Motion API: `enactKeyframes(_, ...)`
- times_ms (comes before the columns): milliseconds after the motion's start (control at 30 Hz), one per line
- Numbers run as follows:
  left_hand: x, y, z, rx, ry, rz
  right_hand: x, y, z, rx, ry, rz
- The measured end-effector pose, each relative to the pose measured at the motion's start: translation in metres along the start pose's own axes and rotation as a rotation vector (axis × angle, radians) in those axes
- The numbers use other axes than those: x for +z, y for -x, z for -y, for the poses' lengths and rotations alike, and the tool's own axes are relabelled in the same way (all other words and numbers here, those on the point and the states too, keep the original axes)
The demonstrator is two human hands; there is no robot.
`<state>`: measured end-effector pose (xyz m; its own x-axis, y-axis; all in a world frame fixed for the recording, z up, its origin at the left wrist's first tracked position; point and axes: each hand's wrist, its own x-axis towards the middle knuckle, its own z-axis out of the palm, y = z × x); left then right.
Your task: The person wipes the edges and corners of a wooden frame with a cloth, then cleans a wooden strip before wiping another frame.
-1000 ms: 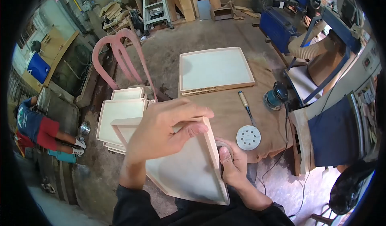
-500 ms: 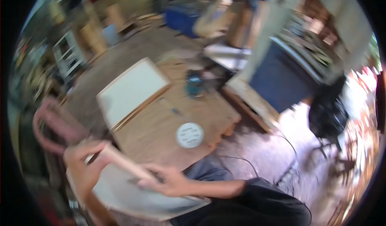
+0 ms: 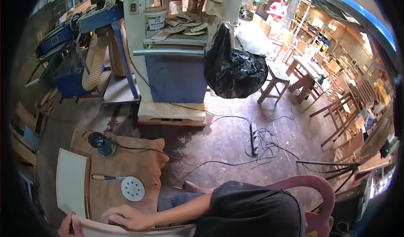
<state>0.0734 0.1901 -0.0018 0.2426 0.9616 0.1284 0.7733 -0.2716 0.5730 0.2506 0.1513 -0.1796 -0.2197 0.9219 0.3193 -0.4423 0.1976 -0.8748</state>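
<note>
My left hand [image 3: 70,226] grips the left end of a curved white panel [image 3: 90,225] with a pale wooden edge, at the bottom of the view. My right hand [image 3: 128,217] lies over the panel's upper edge with curled fingers; something greyish shows under them, too hidden to name. Dark lettering marks the panel's edge further right. Beyond my hands, a second white panel [image 3: 70,180] with a wooden rim lies on a brown-covered work surface [image 3: 145,159]. A white round sanding disc [image 3: 133,189] with holes and a wooden-handled tool [image 3: 108,177] lie beside it.
A dark teal power sander [image 3: 103,144] stands at the far edge of the work surface. Its cord runs across the floor to a power strip [image 3: 253,139]. A black plastic bag [image 3: 235,70] hangs by a blue machine [image 3: 179,79]. A pink chair [image 3: 322,190] is behind me.
My view has swung to the right, bringing the machine, bag and cords toward the middle. Both hands now sit lower in view, at the bottom edge with the panel.
</note>
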Motion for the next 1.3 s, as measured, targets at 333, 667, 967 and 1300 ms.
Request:
enactKeyframes(333, 0.006, -0.004, 0.023, 0.017, 0.086, -0.073, -0.003, 0.009, 0.027, 0.042, 0.033, -0.067)
enactKeyframes(667, 0.008, -0.034, -0.029, 0.117, -0.092, 0.093, -0.005, 0.012, 0.016, 0.032, 0.015, -0.091)
enactKeyframes(967, 0.013, -0.046, -0.016, 0.099, 0.019, 0.129, -0.002, 0.01, 0.01, -0.033, 0.047, -0.12)
enactKeyframes(1300, -0.012, -0.049, 0.005, -0.039, 0.236, 0.35, 0.001, 0.01, 0.013, -0.042, 0.012, -0.058)
